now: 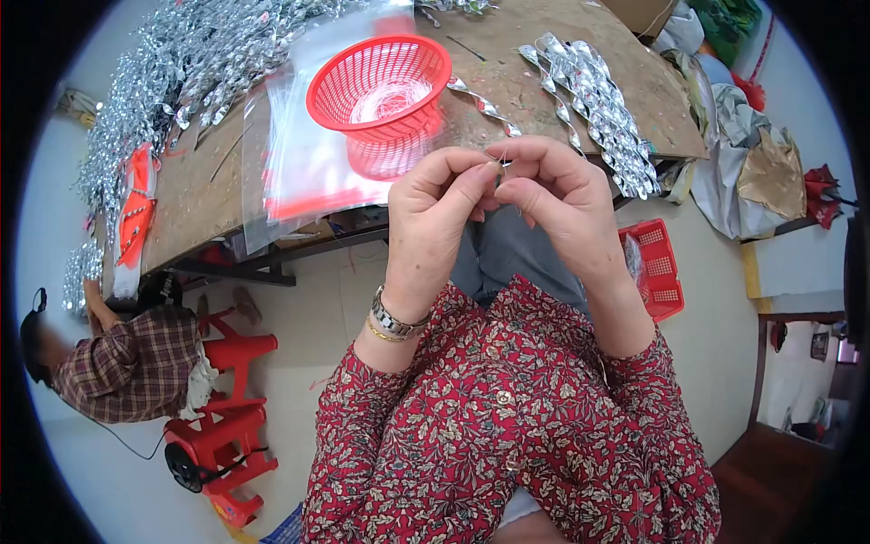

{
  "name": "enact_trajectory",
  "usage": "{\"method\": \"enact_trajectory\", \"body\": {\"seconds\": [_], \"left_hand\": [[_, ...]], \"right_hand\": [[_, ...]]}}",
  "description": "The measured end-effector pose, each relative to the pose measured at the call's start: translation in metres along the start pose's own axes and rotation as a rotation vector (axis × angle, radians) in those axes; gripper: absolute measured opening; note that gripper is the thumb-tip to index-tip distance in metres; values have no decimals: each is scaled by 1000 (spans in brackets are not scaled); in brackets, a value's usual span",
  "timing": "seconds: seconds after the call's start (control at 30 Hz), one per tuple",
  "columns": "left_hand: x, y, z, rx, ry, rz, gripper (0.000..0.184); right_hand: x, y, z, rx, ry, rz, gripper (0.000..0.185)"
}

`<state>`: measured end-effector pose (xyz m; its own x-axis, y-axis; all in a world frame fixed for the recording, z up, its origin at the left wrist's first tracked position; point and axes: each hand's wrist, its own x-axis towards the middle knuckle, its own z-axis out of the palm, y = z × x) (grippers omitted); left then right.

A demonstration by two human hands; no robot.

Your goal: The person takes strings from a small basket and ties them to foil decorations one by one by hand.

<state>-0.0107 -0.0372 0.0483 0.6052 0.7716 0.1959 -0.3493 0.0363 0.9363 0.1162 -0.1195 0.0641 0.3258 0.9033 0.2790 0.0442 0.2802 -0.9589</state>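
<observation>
In front of my chest, my left hand [428, 207] and my right hand [569, 201] meet at the fingertips, both closed in a pinch. Between them runs a thin thread [504, 156] with a small silvery bit on it, mostly hidden by the fingers. Just beyond, a red plastic basket [331, 80] holds a tangle of pale pinkish thread loops. One twisted silver foil strip [485, 107] lies on the table beside the basket. More of these strips form a bundle [603, 113] at the right.
Clear plastic bags [288, 159] lie under the basket on the wooden table [204, 204]. Silver foil strips [172, 68] heap up at the left. A co-worker [136, 363] sits there near red stools [237, 358]. A red crate [660, 272] stands on the floor to my right.
</observation>
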Motion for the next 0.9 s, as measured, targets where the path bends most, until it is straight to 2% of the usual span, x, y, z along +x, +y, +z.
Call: {"method": "enact_trajectory", "body": {"seconds": [0.9], "left_hand": [[-1,-3,0,-104,-3,-72,11]], "right_hand": [[-4,3,1,-54,-8,30,30]]}}
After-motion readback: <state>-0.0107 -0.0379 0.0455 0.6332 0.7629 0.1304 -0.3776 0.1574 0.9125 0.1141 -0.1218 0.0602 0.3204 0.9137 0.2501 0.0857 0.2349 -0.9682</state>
